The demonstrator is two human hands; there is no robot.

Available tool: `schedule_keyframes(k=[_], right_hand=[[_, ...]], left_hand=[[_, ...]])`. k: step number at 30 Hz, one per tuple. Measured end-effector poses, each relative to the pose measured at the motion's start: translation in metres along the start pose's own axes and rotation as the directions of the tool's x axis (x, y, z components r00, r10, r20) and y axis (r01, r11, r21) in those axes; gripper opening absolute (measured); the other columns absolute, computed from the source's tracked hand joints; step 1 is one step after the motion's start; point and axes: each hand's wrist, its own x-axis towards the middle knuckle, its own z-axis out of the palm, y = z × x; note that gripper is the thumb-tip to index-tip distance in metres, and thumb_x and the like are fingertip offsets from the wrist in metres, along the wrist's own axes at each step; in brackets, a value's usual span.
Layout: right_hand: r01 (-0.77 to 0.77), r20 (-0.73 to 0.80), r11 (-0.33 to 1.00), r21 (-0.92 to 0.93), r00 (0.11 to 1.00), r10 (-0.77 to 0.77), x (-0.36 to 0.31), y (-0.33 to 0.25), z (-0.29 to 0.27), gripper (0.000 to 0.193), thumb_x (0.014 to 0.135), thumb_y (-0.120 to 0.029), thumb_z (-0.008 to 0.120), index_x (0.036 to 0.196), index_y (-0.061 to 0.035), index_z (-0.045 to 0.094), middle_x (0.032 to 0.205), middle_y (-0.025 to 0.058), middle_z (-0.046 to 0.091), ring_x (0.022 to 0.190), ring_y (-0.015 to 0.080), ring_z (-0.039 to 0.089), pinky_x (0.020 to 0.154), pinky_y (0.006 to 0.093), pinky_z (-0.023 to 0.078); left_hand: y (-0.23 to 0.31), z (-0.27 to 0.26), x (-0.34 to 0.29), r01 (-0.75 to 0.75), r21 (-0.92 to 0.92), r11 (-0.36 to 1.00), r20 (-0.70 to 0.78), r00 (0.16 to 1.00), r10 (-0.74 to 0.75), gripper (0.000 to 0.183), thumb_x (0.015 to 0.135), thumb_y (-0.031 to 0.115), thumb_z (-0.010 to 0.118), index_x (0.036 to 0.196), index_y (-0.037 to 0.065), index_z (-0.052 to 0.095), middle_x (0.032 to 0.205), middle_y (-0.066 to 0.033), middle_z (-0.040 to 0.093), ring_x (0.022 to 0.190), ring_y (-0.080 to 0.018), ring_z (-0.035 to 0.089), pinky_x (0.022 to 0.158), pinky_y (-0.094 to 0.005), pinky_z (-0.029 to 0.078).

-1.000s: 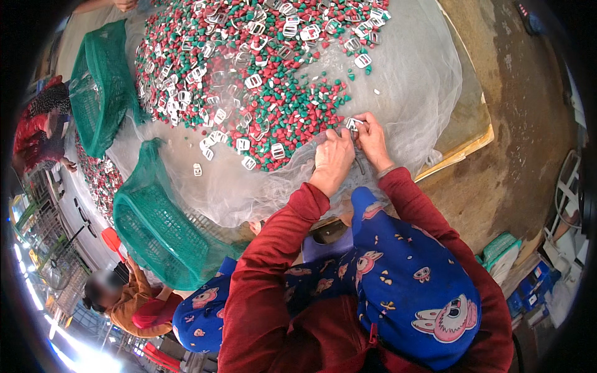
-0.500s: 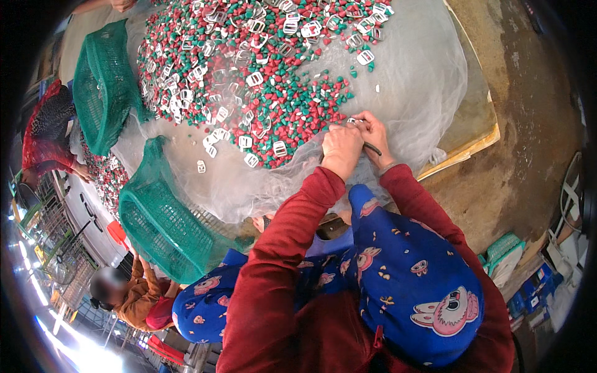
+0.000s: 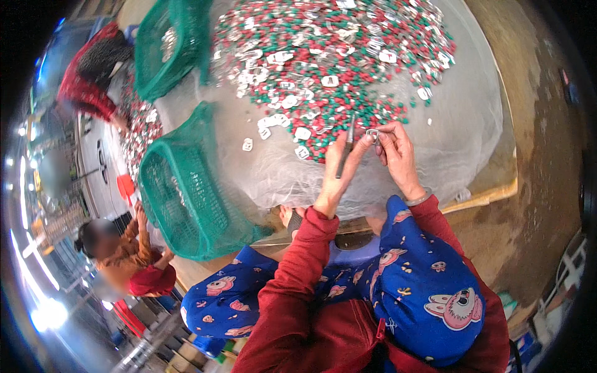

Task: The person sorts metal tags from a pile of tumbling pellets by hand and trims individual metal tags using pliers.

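My left hand (image 3: 339,171): closed on a thin metal tool (image 3: 346,146), frame centre. My right hand (image 3: 393,149): pinching a small metal ring (image 3: 372,133) beside the red-green-white parts pile (image 3: 329,56), upper centre.

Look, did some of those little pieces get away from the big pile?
Yes. A few white pieces lie alone on the clear plastic sheet, apart from the red, green and white pile, near the green basket.
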Motion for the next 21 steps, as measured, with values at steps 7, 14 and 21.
schedule_keyframes(k=[7, 14, 21], right_hand=[[-0.021, 0.167, 0.996, 0.084, 0.986, 0.007, -0.004, -0.013, 0.042, 0.014, 0.092, -0.014, 0.045, 0.102, -0.0063, 0.052, 0.066, -0.0025, 0.052, 0.049, 0.0014, 0.041, 0.042, 0.0162, 0.03], [-0.107, 0.095, 0.975, 0.195, 0.991, 0.09, -0.013, -0.007, 0.052, 0.014, 0.092, -0.015, 0.046, 0.102, -0.0073, 0.053, 0.066, -0.0024, 0.053, 0.048, 0.0017, 0.041, 0.042, 0.0153, 0.031], [-0.008, 0.054, 1.0, 0.017, 0.999, 0.007, -0.015, -0.004, 0.061, 0.012, 0.091, -0.013, 0.047, 0.099, -0.0068, 0.054, 0.066, -0.0022, 0.052, 0.05, 0.0011, 0.041, 0.042, 0.0161, 0.031]], left_hand=[[0.002, -0.023, -0.018, 0.034, -0.606, 0.795, 0.046, 0.999, -0.007, 0.018, 0.086, 0.027, 0.057, 0.088, 0.009, 0.059, 0.062, 0.0094, 0.046, 0.048, 0.0015, 0.03, 0.042, -0.0174, 0.019], [-0.009, -0.019, -0.02, 0.131, -0.824, 0.551, 0.16, 0.987, 0.005, 0.01, 0.083, 0.017, 0.058, 0.084, 0.007, 0.057, 0.064, 0.0038, 0.053, 0.048, -0.001, 0.04, 0.04, -0.0178, 0.024], [-0.027, -0.002, -0.02, -0.054, -0.763, 0.644, -0.055, 0.998, 0.019, 0.014, 0.086, 0.022, 0.058, 0.086, 0.008, 0.057, 0.062, 0.0073, 0.048, 0.049, 0.0004, 0.035, 0.041, -0.0174, 0.023]])
